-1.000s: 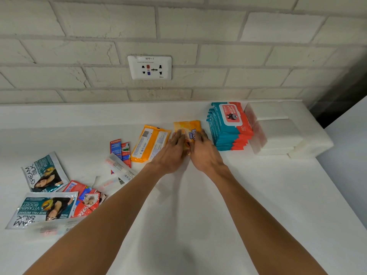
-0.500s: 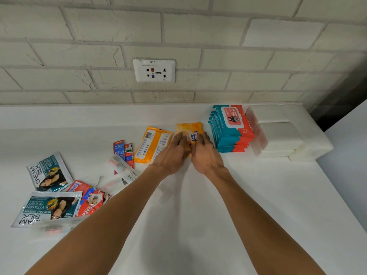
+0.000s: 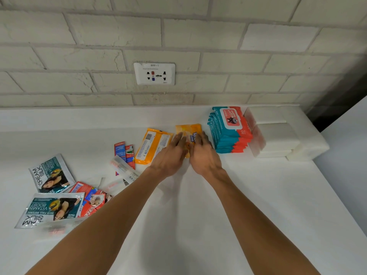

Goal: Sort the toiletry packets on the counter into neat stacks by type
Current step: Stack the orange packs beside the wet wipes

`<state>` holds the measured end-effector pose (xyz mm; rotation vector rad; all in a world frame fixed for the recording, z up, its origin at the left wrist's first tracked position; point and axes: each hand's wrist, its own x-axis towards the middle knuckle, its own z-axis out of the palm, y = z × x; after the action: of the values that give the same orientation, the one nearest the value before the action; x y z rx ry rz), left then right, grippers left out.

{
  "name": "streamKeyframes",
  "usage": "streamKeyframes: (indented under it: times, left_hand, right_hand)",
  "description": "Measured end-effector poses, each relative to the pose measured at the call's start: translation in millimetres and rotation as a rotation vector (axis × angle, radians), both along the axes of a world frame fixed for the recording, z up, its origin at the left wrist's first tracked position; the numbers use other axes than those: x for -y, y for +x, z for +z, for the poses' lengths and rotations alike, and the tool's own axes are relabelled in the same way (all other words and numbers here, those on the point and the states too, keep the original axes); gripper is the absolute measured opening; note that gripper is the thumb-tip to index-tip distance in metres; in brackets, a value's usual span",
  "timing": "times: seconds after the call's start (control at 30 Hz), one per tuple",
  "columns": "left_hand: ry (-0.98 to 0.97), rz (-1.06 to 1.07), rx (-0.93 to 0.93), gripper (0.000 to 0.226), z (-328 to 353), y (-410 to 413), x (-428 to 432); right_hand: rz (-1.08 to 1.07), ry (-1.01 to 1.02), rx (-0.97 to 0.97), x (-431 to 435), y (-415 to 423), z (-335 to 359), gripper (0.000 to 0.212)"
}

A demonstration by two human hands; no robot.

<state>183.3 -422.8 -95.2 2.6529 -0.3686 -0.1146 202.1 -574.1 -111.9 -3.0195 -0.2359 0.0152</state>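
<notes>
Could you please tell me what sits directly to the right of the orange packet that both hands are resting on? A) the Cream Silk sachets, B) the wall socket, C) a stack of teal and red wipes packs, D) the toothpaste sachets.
C: the stack of teal and red wipes packs stands just right of the orange packet, which the left hand and right hand rest on.

The white worktop [image 3: 198,225] holds orange packs [image 3: 153,144], blue wipes [image 3: 228,133], white packs [image 3: 278,139], and shampoo packets [image 3: 50,173] scattered left.
</notes>
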Motion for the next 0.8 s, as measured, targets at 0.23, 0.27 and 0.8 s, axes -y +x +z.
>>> streamKeyframes:
  times: [0.23,0.27,0.8]
  left_hand:
    - [-0.064,0.258,0.205,0.036,27,-28,-29]
    - [-0.078,0.296,0.211,0.034,28,-30,-35]
    - [-0.130,0.437,-0.071,0.042,21,-47,-72]
  right_hand:
    - [-0.001,0.338,0.246,-33,-41,45,0.031]
    - [0.006,0.373,0.223,-39,-46,47,0.029]
    - [-0.477,0.835,-0.211,-109,-57,51,0.021]
